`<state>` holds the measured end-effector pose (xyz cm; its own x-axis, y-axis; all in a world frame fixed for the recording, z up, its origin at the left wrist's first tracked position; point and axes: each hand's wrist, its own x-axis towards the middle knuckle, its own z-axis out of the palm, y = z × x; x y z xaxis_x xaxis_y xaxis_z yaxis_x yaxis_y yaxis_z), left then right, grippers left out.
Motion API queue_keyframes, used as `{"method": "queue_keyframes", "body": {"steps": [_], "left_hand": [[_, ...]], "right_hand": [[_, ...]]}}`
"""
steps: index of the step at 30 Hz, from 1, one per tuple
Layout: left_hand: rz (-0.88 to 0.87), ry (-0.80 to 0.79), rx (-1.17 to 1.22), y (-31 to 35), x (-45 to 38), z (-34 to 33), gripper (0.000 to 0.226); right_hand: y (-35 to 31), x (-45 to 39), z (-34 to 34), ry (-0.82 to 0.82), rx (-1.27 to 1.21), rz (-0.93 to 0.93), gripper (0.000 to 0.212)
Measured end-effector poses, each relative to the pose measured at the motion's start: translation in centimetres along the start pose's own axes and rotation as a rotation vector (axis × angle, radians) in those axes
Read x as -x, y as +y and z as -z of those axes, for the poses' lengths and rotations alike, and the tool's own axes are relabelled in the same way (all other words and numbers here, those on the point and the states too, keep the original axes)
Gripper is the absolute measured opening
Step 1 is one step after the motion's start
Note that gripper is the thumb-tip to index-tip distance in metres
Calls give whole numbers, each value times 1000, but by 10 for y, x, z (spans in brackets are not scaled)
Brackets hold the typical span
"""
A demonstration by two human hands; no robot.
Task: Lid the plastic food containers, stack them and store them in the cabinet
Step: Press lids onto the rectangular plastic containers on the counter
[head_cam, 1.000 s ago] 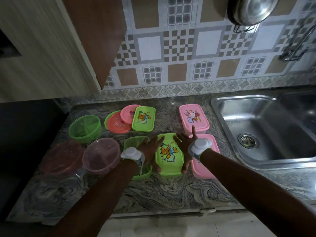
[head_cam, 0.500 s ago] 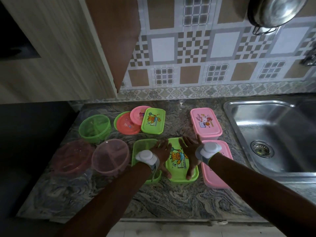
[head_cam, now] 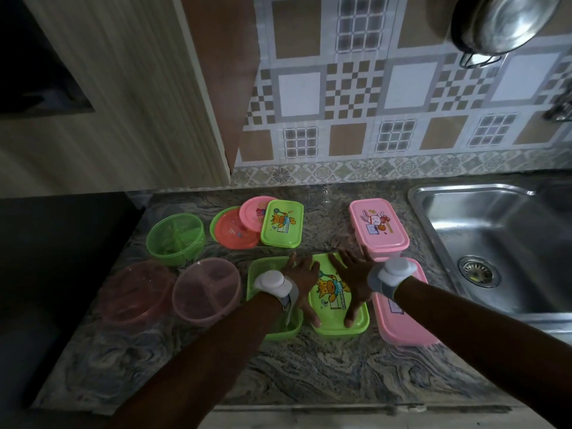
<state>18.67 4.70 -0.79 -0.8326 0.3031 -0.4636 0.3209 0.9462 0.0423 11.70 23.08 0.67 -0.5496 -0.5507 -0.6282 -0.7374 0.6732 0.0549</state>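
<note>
Both hands have spread flatter, open, pressing one green lid, seemingly onto its box.

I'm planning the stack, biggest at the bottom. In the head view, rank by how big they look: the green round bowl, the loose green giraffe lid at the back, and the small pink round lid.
1. Green round bowl
2. Loose green giraffe lid, slightly smaller; it lies farther back, so this is unsure.
3. Small pink round lid, partly covered.
</note>
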Motion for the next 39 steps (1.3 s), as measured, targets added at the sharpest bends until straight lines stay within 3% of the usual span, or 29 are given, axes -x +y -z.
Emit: {"method": "queue_keyframes", "body": {"steps": [5,9,12,14,17,21,24,28,33,39], "left_hand": [[112,123,225,-28,0,17,136],[261,187,252,-79,0,37,124],[231,241,249,-119,-5,38,111],[224,298,310,-141,-14,35,93],[374,316,389,-163,-25,30,70],[358,291,298,-182,-47,23,66],[330,281,264,-194,-70,29,65],[361,221,325,-207,-101,33,66],[413,205,336,-207,-125,23,65],[439,358,490,-208,-131,19,59]], "right_hand": [[12,-24,29,194,-108,-39,147],[8,-53,52,338,-196,-57,123],[2,-75,63,429,-213,-106,115],[-3,-91,66,434,-224,-137,113],[-14,-110,67,415,-325,-136,105],[-26,-131,72,426,-315,-155,107],[-26,-148,76,434,-361,-158,91],[-21,-168,70,414,-409,-136,112],[-10,-190,54,461,-315,-145,121],[2,-194,51,485,-317,-106,124]]}}
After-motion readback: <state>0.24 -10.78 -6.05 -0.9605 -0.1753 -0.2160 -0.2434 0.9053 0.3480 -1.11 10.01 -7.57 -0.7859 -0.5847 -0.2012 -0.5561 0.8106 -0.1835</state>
